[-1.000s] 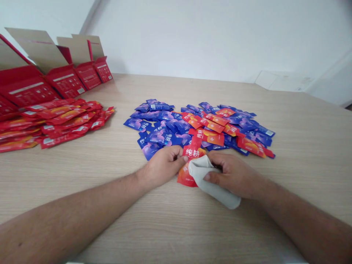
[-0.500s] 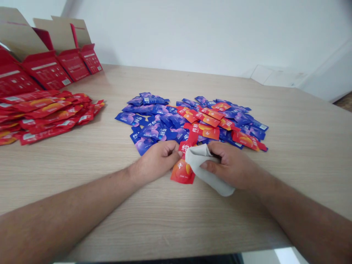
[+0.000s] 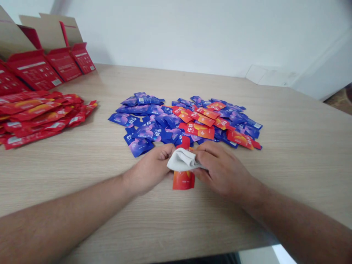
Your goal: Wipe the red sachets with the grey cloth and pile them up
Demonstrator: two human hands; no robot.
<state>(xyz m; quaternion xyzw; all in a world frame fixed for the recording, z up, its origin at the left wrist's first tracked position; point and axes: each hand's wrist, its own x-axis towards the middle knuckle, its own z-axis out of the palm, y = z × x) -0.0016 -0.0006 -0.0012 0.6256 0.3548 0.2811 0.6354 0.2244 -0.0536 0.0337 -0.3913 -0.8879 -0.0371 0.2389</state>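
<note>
A grey-white cloth (image 3: 183, 161) lies bunched between my left hand (image 3: 151, 168) and my right hand (image 3: 220, 167), and both hands pinch it. Under the cloth is a red-orange sachet (image 3: 183, 180), with its lower part showing below the fabric and its upper part hidden. Just beyond my hands spreads a loose heap of blue and red sachets (image 3: 189, 129) with printed Chinese characters. A blue sachet (image 3: 140, 146) at the heap's near edge lies closest to my left hand.
A light wood-grain table (image 3: 82, 190) carries everything. At the left lies a stack of long red sachets (image 3: 35, 113). Behind it stand open red cardboard boxes (image 3: 34, 71) with tan flaps. A white wall (image 3: 176, 36) rises behind the table.
The cloth has moved from my right hand's side to between both hands, now covering the sachet's top. My hands have come closer together. The whole view has shifted slightly left.
</note>
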